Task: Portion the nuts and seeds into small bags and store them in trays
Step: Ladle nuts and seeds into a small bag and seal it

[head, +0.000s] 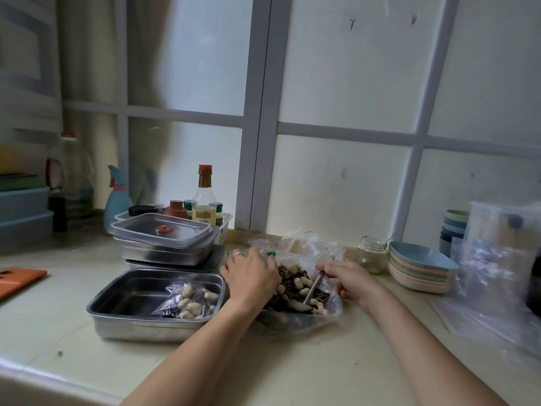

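Note:
A large clear plastic bag (304, 315) of peanuts and sunflower seeds (292, 285) lies open on the counter in front of me. My left hand (251, 276), with a ring on one finger, reaches into the bag's left side with fingers curled around its edge; what the fingertips hold is hidden. My right hand (351, 281) grips the handle of a metal spoon (311, 290), whose bowl is dug into the nuts. To the left, an open steel tray (117, 300) holds a small filled bag of nuts and seeds (188, 300).
Behind the tray stand stacked steel trays with a clear lid (164, 232) and a basket of bottles (205, 206). A glass jar (371, 254) and stacked coloured plates (418, 268) sit right, beside loose clear bags (497, 259). An orange object (17, 279) lies far left.

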A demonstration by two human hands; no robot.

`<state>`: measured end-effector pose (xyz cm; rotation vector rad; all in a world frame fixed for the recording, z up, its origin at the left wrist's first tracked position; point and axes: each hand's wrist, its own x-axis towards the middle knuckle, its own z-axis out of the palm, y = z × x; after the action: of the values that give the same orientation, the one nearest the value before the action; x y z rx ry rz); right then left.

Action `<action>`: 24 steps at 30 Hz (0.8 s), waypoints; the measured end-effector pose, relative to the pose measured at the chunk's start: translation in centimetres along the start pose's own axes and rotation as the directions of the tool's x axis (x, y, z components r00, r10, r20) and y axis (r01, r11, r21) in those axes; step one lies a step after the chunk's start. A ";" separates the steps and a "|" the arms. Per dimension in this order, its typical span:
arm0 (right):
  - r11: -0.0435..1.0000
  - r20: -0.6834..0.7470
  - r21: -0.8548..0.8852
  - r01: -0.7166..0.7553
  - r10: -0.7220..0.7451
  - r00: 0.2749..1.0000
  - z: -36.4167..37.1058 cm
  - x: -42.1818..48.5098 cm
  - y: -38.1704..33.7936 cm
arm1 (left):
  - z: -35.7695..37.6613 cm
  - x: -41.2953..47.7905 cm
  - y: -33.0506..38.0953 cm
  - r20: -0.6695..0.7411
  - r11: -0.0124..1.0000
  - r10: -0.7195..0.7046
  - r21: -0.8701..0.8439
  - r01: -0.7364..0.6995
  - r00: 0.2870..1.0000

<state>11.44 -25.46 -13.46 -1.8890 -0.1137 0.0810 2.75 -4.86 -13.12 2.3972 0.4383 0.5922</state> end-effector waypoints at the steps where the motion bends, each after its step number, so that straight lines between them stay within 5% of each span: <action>1: 1.000 -0.006 -0.012 0.006 -0.006 1.000 0.0 -0.1 0.0 | 0.1 0.0 0.0 0.007 1.000 -0.003 0.015 0.003 1.000; 8: 0.972 -0.363 -0.097 0.215 -0.236 0.902 -0.4 -0.7 -1.3 | 0.6 0.3 -0.3 0.059 0.996 0.014 0.090 -0.019 0.998; 14: 0.923 -0.393 -0.129 0.363 -0.383 0.836 0.7 -1.5 -2.9 | 0.3 0.2 0.0 0.017 0.998 0.028 0.051 -0.028 0.999; 19: 0.967 -0.286 0.065 0.245 -0.217 0.933 0.7 -1.6 -3.8 | 0.2 0.2 0.0 -0.044 0.999 0.034 0.006 -0.033 0.998; 24: 0.995 -0.292 0.021 0.099 -0.088 0.952 0.3 -1.2 -3.2 | 0.4 0.3 -0.1 -0.063 0.998 0.054 -0.011 -0.055 0.997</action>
<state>10.09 -24.35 -10.55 -1.8366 0.0003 -0.2589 3.19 -4.85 -13.30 2.3904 0.3961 0.6935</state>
